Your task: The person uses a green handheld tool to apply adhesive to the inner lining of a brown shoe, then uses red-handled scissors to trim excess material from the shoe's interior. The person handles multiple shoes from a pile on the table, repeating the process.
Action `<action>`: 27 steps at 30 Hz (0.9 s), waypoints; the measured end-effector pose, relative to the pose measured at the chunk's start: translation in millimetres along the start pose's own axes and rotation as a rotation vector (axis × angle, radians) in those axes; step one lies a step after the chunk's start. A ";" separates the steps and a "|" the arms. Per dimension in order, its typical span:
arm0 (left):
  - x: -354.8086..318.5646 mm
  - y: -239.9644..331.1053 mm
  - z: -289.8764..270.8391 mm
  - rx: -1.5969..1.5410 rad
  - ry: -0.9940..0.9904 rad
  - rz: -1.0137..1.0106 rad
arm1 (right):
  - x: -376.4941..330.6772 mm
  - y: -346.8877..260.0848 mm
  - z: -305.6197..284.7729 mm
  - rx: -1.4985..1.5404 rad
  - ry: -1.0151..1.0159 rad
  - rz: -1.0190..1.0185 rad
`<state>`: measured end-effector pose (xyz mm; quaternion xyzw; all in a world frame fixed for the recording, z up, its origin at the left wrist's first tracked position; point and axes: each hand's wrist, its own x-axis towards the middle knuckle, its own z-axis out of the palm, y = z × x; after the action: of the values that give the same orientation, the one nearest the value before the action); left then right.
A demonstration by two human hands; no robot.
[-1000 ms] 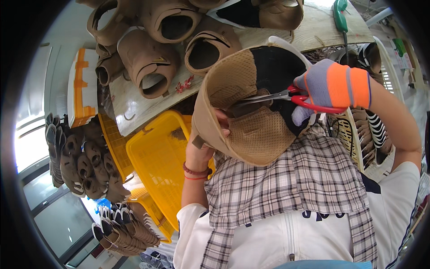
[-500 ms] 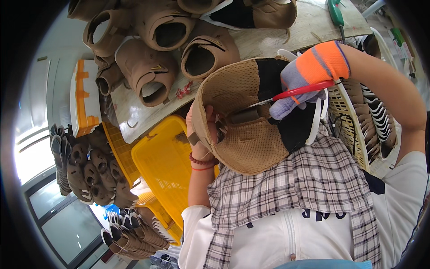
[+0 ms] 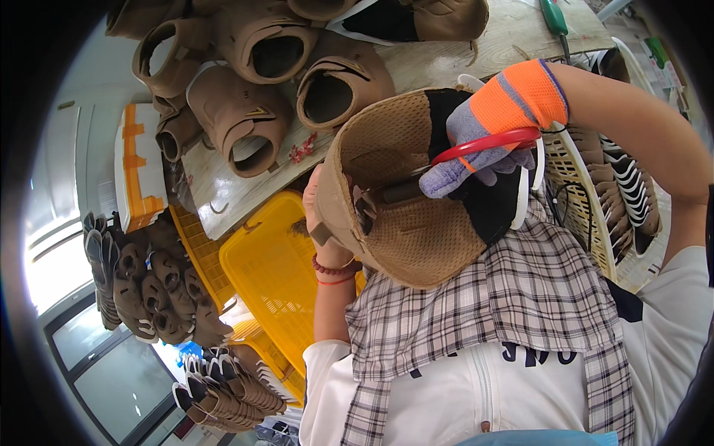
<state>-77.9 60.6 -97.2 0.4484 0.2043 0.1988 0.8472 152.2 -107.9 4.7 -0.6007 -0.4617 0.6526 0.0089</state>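
Note:
A tan mesh-lined shoe upper (image 3: 439,249) with black fabric sections is held up in front of my chest, its hollow inside facing me. My left hand (image 3: 316,197), bare and with a beaded bracelet at the wrist, grips the upper's left end, its fingers partly hidden behind the material. In an orange and grey glove, my right hand (image 3: 483,141) is closed around red-handled scissors (image 3: 513,138). The scissors reach into the hollow of the upper; their blades are mostly hidden by the gloved fingers. A dark strip (image 3: 398,192) lies inside, just beyond those fingers.
Several tan shoe uppers (image 3: 245,111) crowd the wooden table (image 3: 446,63) ahead. A green-handled tool (image 3: 554,18) lies at its far right. Yellow crates (image 3: 260,260) stand on the left, near hanging bunches of uppers (image 3: 160,290). At right is a cream basket (image 3: 580,193) beside stacked pieces.
My right hand has moved left and deeper into the upper with the scissors, so less of the blades shows. The upper has tilted slightly; my left hand keeps its grip.

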 end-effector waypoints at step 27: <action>34.3 38.3 139.2 0.456 -0.410 0.284 | -36.3 -7.2 127.5 0.396 1.650 -0.566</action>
<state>18.0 3.9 0.8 0.6811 0.0045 0.1695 0.7123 57.4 -199.8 18.4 -0.7301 -0.3181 0.0540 0.6024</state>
